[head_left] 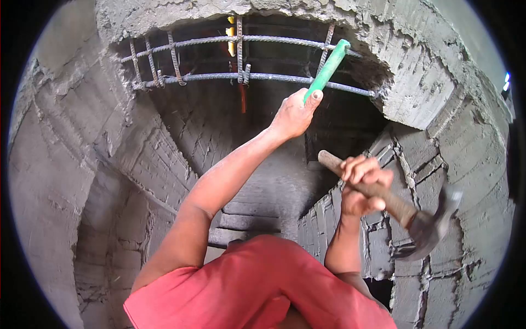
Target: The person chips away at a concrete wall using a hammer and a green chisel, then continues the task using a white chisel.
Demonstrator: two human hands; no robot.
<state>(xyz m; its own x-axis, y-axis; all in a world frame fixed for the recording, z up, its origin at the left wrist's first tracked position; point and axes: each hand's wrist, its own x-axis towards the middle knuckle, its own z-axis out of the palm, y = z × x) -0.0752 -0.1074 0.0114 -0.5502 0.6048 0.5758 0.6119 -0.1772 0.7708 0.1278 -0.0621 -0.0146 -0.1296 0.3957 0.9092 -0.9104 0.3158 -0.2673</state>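
Two hands are at work, and each is closed firmly on its own tool. The left hand (pixel 292 116), in the upper centre of the frame, is clamped around the lower end of a smooth, bright green, round rod (pixel 330 70), with the thumb laid along it. The right hand (pixel 366 175), right of the centre, is wrapped around a hammer with a brown wooden handle and a dark, curved metal head (pixel 395 206).

I judge that the step in hand is striking work with rod and hammer, at a moment between blows, because the hammer head stands well apart from the rod. A next stroke would call for a steady rod and a hammer head brought in line with its end, away from the left thumb.

The rod is tilted, its upper end pointing to the upper right, near the grey ribbed steel bars (pixel 219 77) and the rough, broken grey concrete edge (pixel 419 90). Whether it touches them, I cannot tell. The hammer head, at the lower right, is blurred.
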